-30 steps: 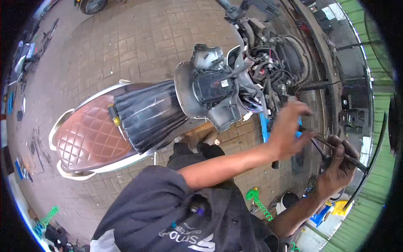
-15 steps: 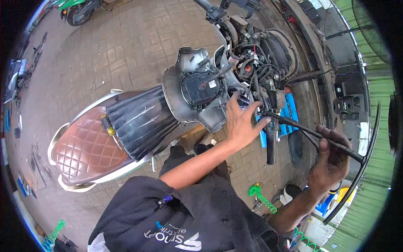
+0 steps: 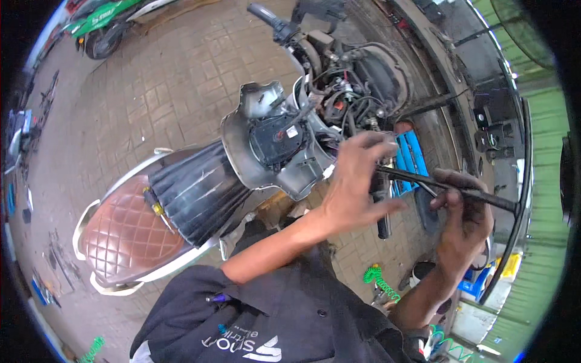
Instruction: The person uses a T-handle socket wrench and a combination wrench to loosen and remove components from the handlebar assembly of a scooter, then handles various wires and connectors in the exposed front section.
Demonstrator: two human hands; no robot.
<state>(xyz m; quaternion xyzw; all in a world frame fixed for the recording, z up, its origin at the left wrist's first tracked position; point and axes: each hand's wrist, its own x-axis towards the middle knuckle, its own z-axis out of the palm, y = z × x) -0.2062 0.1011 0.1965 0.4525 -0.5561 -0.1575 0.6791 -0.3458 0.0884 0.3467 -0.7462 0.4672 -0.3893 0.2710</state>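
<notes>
My right hand (image 3: 463, 209) is closed round a black-wrapped wiring harness (image 3: 502, 201) with a T-shaped far end and a short side branch. It extends left from my grip to beside my left hand (image 3: 357, 181). That hand is slightly blurred, its thumb spread away from the bent fingers, and no object shows in its grasp. Beneath it are the scooter's handlebar grip (image 3: 384, 227) and part of the exposed front. Loose black wires (image 3: 357, 109) crowd the stripped steering area. A grey cowl (image 3: 239, 142) with a round black unit (image 3: 275, 142) stands beside them.
A yellow-handled screwdriver (image 3: 158, 210) lies between the brown quilted seat (image 3: 130, 236) and a black pleated cover (image 3: 203, 190). Blue slatted plastic (image 3: 411, 158) is on the paving beyond the handlebar. A green coiled hose (image 3: 378, 281) hangs near my right forearm. Another green scooter (image 3: 100, 27) stands far left.
My left hand has shifted slightly, its fingers now higher over the handlebar and its thumb further out. The right hand has moved slightly left with the harness, whose crosspiece has swung upright. The whole view has shifted.
</notes>
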